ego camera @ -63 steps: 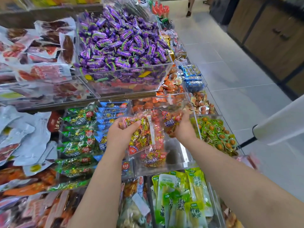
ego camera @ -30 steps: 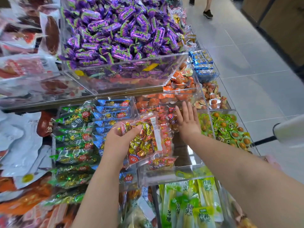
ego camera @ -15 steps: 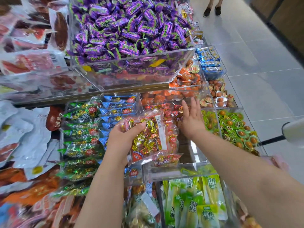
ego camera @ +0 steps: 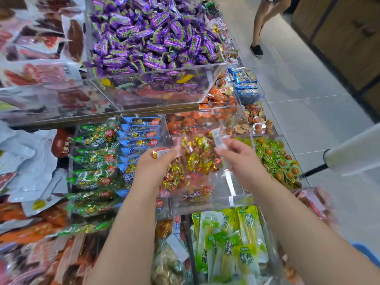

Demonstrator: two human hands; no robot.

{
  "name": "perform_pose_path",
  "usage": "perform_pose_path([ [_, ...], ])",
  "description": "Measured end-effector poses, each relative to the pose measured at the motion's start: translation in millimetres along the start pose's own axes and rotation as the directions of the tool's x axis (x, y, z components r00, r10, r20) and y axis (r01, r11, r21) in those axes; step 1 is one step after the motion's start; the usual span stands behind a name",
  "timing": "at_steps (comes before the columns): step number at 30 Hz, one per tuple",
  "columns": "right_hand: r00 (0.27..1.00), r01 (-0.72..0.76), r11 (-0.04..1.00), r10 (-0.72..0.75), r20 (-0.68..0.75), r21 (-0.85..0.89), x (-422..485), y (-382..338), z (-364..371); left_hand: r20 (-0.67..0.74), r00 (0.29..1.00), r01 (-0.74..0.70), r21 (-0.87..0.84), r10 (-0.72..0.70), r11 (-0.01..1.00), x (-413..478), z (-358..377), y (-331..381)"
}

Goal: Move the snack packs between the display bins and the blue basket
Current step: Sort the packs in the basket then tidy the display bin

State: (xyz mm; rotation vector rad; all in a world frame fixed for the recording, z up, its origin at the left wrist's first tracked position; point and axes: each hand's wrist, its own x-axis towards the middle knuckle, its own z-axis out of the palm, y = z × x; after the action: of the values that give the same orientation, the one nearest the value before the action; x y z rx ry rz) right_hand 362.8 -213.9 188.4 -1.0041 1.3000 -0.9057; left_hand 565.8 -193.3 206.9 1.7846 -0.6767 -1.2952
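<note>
I hold a clear snack pack (ego camera: pixel 197 159) of gold- and red-wrapped candies above a clear display bin (ego camera: pixel 232 199). My left hand (ego camera: pixel 153 167) grips the pack's left edge. At the pack's upper right corner, beside the white label, my right hand (ego camera: pixel 239 156) pinches it. The pack is blurred by motion. One similar red pack (ego camera: pixel 196 195) lies in the bin below. A blue edge at the bottom right corner is the blue basket (ego camera: pixel 368 253); most of it is out of view.
Neighbouring bins hold green and blue packs (ego camera: pixel 96 159), green egg snacks (ego camera: pixel 275 159), orange packs (ego camera: pixel 218 97) and purple candies (ego camera: pixel 152 36) on the upper tier. Green pickle packs (ego camera: pixel 228 243) lie in front. A bag roll (ego camera: pixel 353 153) juts in at right. A person's legs (ego camera: pixel 259 27) stand in the aisle.
My right hand drew back from the red packs in the bin and took hold of the pack's right corner. The pack has shifted right and now hangs between both hands.
</note>
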Motion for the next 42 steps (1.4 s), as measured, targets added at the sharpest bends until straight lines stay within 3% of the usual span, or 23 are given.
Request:
perform_pose_path([
  [3, 0.928, 0.327, 0.944, -0.330, -0.172, -0.042, -6, -3, -7, 0.011, 1.000, 0.028, -0.051, -0.028, 0.998, -3, -6, 3],
  [4, 0.863, 0.465, 0.872, -0.485, -0.143, -0.151, -9, -2, -5, 0.051, 0.997, 0.061, -0.097, -0.057, 0.993, -6, -6, 6],
  [6, 0.672, 0.687, 0.583, -0.737, 0.072, -0.434, -14, 5, 3, 0.182, 0.978, 0.147, -0.248, -0.103, 0.958, -12, -2, 11],
  [8, 0.503, 0.789, 0.303, -0.819, 0.277, -0.535, -18, 13, 11, 0.302, 0.944, 0.228, -0.315, -0.131, 0.921, -15, 0, 15],
  [10, 0.406, 0.832, 0.174, -0.838, 0.364, -0.527, -22, 20, 18, 0.340, 0.934, 0.221, -0.298, -0.113, 0.928, -16, 1, 15],
  [12, 0.365, 0.858, 0.118, -0.824, 0.433, -0.500, -28, 26, 22, 0.297, 0.954, 0.119, -0.253, -0.040, 0.960, -19, 0, 10],
  [14, 0.414, 0.868, 0.158, -0.753, 0.511, -0.471, -36, 28, 23, 0.232, 0.973, 0.062, -0.251, -0.002, 0.966, -17, -3, 2],
  [15, 0.485, 0.850, 0.246, -0.709, 0.512, -0.466, -40, 28, 22, 0.212, 0.977, 0.044, -0.247, 0.010, 0.968, -16, -4, -1],
  [18, 0.837, 0.548, 0.704, -0.469, 0.283, -0.452, -44, 20, 18, 0.230, 0.973, 0.016, -0.155, 0.020, 0.988, -8, -9, -7],
  [19, 0.905, 0.424, 0.777, -0.361, 0.222, -0.465, -40, 16, 16, 0.241, 0.970, 0.012, -0.110, 0.015, 0.994, -8, -9, -8],
  [20, 0.934, 0.357, 0.783, -0.286, 0.215, -0.509, -35, 13, 13, 0.251, 0.968, -0.004, -0.066, 0.021, 0.998, -7, -7, -9],
  [24, 0.891, 0.440, 0.593, -0.197, 0.408, -0.675, -13, -1, 9, 0.229, 0.969, -0.122, 0.126, 0.090, 0.985, -7, 6, -12],
  [28, 0.902, 0.325, 0.680, -0.014, 0.432, -0.657, 0, -6, 0, 0.178, 0.980, -0.122, 0.172, 0.091, 0.978, -2, 12, -14],
  [31, 0.907, 0.260, 0.780, 0.004, 0.421, -0.569, 11, -10, -19, 0.091, 0.995, -0.047, 0.073, 0.040, 0.996, 6, 9, -13],
  [36, 0.982, 0.160, 0.767, -0.060, 0.180, -0.622, 38, -24, -56, -0.004, 0.993, -0.116, 0.073, 0.117, 0.991, 23, 3, -11],
  [38, 0.986, 0.161, 0.670, -0.143, 0.087, -0.724, 50, -28, -60, -0.002, 0.989, -0.145, 0.128, 0.147, 0.981, 25, 6, -10],
  [42, 0.985, 0.139, 0.177, -0.124, 0.118, -0.974, 74, -21, -42, 0.026, 0.986, -0.168, 0.216, 0.166, 0.962, 27, 12, -13],
])
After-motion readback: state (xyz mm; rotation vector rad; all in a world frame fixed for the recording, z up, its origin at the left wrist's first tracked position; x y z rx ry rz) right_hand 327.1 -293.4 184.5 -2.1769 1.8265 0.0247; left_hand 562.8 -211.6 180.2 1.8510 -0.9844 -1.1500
